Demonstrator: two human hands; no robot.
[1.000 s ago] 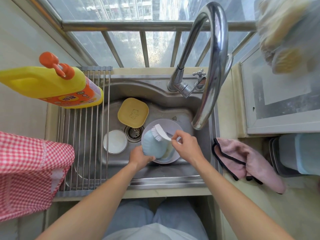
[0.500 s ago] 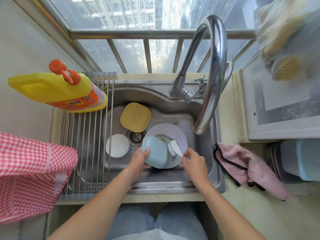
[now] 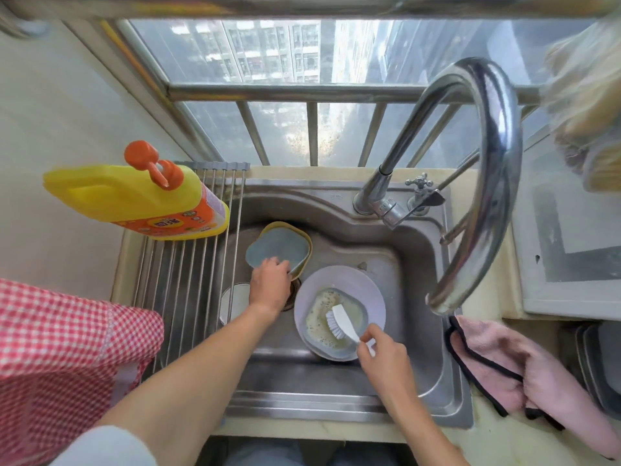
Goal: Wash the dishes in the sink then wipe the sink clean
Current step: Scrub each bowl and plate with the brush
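In the sink (image 3: 413, 264), a brush (image 3: 337, 322) lies in a dish (image 3: 331, 334) on a plate (image 3: 339, 280) near the front edge. Behind-left, one dish (image 3: 275, 252) sits on another dish (image 3: 306, 242). A rack (image 3: 188, 297) spans the sink's left edge, a bottle (image 3: 134, 196) on its back end.

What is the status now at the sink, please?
Left hand grips blue dish, set on yellow dish. Right hand holds brush in sudsy grey dish on purple plate. Nothing blocking.

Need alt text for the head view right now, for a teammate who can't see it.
Over a steel sink, the left hand sets a blue dish on a yellow dish while the right hand holds a white brush in a soapy blue dish on a lilac plate.
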